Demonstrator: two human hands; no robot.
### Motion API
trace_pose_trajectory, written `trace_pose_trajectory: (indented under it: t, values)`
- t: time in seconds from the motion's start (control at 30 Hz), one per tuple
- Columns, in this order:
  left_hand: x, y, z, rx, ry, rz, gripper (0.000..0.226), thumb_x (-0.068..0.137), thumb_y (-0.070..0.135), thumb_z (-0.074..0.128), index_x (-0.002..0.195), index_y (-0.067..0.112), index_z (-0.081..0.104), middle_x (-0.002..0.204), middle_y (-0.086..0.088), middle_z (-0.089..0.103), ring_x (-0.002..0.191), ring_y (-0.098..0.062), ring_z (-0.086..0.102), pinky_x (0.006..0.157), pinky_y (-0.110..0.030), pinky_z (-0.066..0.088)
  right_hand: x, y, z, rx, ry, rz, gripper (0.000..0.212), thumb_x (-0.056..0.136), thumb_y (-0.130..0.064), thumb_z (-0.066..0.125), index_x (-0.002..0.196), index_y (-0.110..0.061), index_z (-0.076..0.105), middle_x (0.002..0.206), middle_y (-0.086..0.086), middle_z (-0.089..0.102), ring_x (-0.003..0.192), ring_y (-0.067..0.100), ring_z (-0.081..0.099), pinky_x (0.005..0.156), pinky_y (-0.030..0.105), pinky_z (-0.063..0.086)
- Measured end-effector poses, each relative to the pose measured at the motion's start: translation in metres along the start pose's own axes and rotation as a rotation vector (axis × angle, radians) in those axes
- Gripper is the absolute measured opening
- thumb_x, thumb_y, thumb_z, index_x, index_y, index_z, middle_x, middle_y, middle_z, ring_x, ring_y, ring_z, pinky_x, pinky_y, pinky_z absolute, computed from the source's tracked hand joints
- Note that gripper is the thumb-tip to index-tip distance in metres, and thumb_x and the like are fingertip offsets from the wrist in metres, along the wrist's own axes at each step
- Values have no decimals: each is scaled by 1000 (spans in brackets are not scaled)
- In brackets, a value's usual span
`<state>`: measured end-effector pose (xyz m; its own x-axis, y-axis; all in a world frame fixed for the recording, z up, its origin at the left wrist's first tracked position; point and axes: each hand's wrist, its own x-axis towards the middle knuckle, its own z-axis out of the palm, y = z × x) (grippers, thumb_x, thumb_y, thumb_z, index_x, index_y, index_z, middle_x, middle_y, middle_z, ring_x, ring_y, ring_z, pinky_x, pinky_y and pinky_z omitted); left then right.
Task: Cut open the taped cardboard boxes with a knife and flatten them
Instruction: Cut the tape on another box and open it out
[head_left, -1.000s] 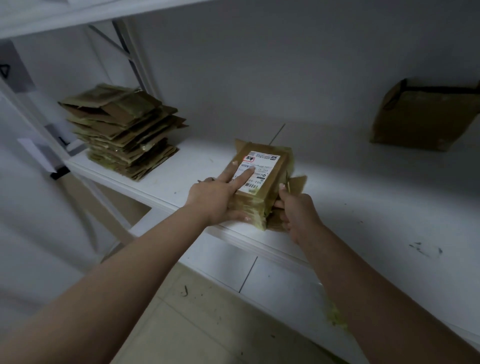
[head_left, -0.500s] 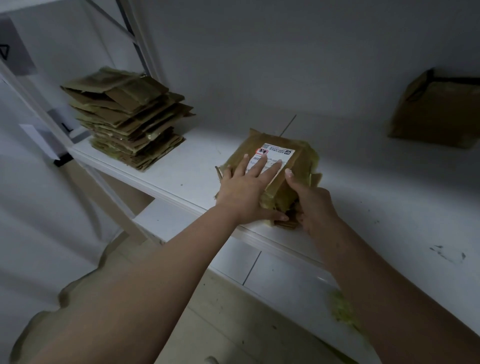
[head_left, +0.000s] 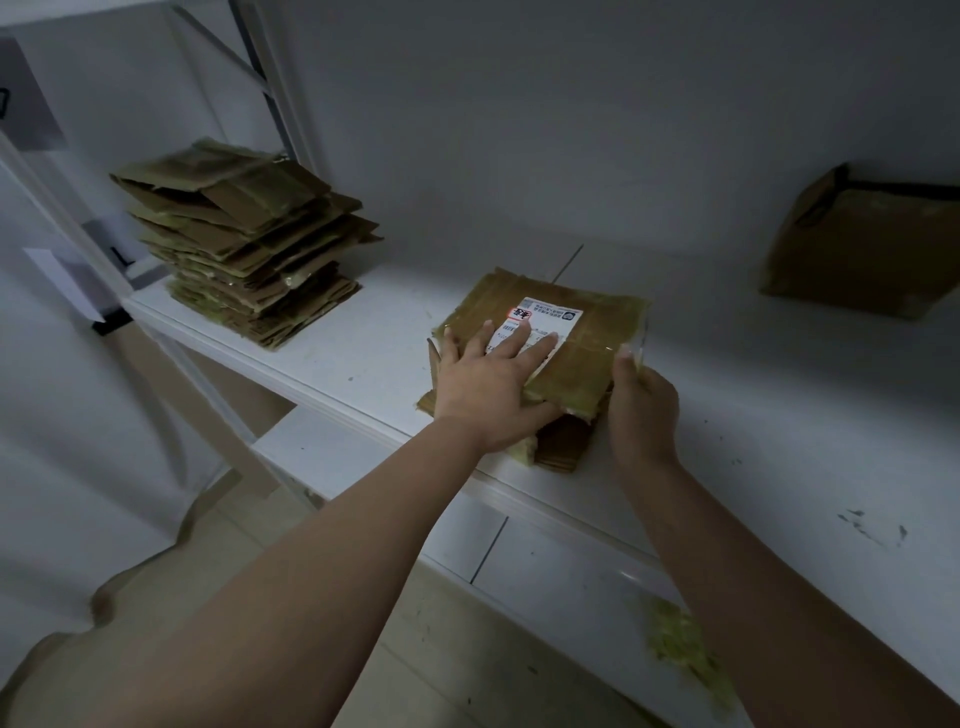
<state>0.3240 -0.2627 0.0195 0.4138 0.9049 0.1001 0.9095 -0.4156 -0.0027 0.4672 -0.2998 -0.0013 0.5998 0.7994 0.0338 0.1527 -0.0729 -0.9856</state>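
A flattened brown cardboard box (head_left: 582, 358) with a white shipping label (head_left: 548, 317) lies near the front edge of the white shelf (head_left: 363, 353). My left hand (head_left: 493, 379) presses flat on top of it, fingers spread over the label. My right hand (head_left: 641, 400) touches the box's right edge, thumb up against it; whether it holds anything is hidden. No knife shows in view. A pile of flattened boxes (head_left: 249, 244) sits at the shelf's left end.
A closed brown cardboard box (head_left: 862, 244) stands at the back right of the shelf. A metal shelf upright (head_left: 270, 88) rises behind the pile. A lower shelf (head_left: 550, 561) runs below, with yellowish scraps (head_left: 680, 649) on it.
The box has gone from standing tilted in both hands to lying flat on the shelf. My left hand has spread out on top of it, and my right hand has moved to its right edge.
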Motion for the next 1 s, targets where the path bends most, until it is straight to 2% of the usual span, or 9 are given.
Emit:
trace_pose_trajectory:
  t: [0.2,0.3,0.43,0.5,0.6,0.73,0.8,0.9,1.0]
  values:
    - [-7,-4,-2,-60,2,15,72,80,67,33,148,50,17,160,14,16,148,-28,8,113,-63,-5,-2,14,-14,104,48,140,43,99,-33,37,66,-20,62,61,2,64,65,24,61,75,45,50]
    - [-11,-30,-13,-148,-73,113,79,69,64,28,146,52,17,159,18,14,149,-26,1,112,-65,-1,0,16,-22,152,33,152,27,93,-19,45,88,-11,69,71,4,64,67,22,58,70,40,48]
    - [-17,-84,-15,-274,-15,229,62,86,48,47,143,55,24,162,3,11,149,-32,-5,112,-68,11,-6,19,-29,-22,58,101,22,94,-19,50,103,-13,69,97,7,67,89,24,61,75,33,47]
    - [-27,-94,-9,-370,139,153,59,88,42,59,143,45,38,161,-5,16,149,-32,7,114,-60,21,-12,19,-26,-55,2,111,20,90,-18,58,108,-12,66,99,5,66,91,23,61,73,30,46]
    - [-45,-83,3,-557,230,-53,79,81,31,75,149,30,34,160,-2,20,147,-20,19,115,-48,29,-19,18,-16,-107,-95,102,36,81,-20,72,114,-13,60,99,1,63,91,20,60,77,29,46]
    - [-60,-62,21,-730,428,-185,93,72,46,73,150,19,28,153,-3,31,141,-17,28,113,-39,32,-20,15,-5,-86,-88,30,50,73,-28,79,116,-16,57,104,-3,63,93,18,59,76,27,44]
    - [-63,-52,28,-799,501,-228,99,68,48,77,149,20,27,151,-6,29,139,-13,25,111,-20,27,-19,14,-2,-53,-73,22,53,73,-29,78,120,-17,56,106,-4,62,95,16,58,78,28,45]
    - [-62,-36,37,-790,575,-223,89,70,21,86,144,20,35,150,-12,25,133,0,23,100,5,18,-18,14,3,16,-34,53,57,75,-27,77,125,-17,51,110,-3,59,96,16,57,80,30,46]
    - [-55,-24,44,-756,622,-275,64,73,12,82,129,17,52,149,-9,28,131,-2,27,103,-2,26,-20,12,12,25,-12,63,52,76,-25,74,123,-20,51,110,-4,59,95,16,55,82,31,44]
